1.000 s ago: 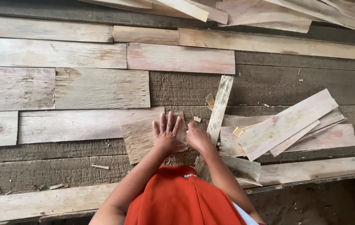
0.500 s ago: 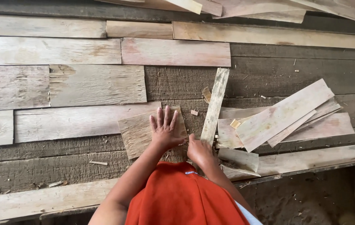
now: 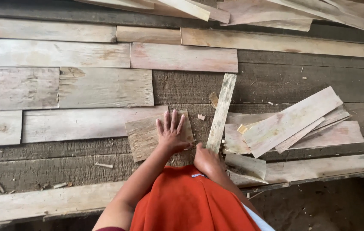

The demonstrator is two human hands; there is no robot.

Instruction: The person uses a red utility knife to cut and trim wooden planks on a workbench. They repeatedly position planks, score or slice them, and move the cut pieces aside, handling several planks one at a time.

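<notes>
Here, a dark plank table (image 3: pixel 318 81) fills the frame, with pale veneer sheets (image 3: pixel 83 87) laid flat across its upper left. At lower centre lies a small veneer piece (image 3: pixel 141 134), probably light, thin and brittle, best lifted by its edges. The left hand (image 3: pixel 171 133) rests flat on its right part, fingers spread, gripping nothing. The right hand (image 3: pixel 207 159), beside it, curls at the lower end of a narrow strip (image 3: pixel 221 112); its grip cannot be judged.
</notes>
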